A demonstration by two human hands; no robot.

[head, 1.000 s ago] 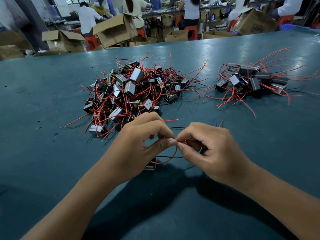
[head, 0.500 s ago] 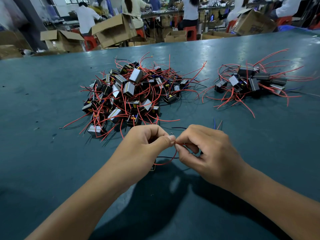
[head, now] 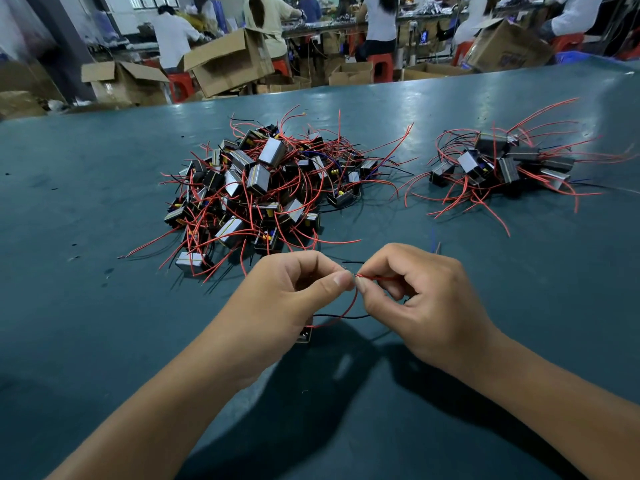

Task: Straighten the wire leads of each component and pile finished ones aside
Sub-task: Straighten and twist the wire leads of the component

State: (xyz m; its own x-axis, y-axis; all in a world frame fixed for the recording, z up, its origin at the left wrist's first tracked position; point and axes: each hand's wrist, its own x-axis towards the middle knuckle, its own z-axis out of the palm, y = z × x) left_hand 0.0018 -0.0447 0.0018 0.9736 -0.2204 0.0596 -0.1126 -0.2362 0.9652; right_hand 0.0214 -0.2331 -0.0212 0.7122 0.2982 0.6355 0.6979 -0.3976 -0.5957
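Left hand: pinches the red lead as an anchor.
Right hand: pinches it alongside, likely to draw it straight.
Component: hangs below the left hand.

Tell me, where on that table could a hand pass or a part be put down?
Bare table lies left of the big pile, and a strip runs between it and the small pile. The near right table is bare too. It is crowded where the left hand and right hand pinch the red wire.
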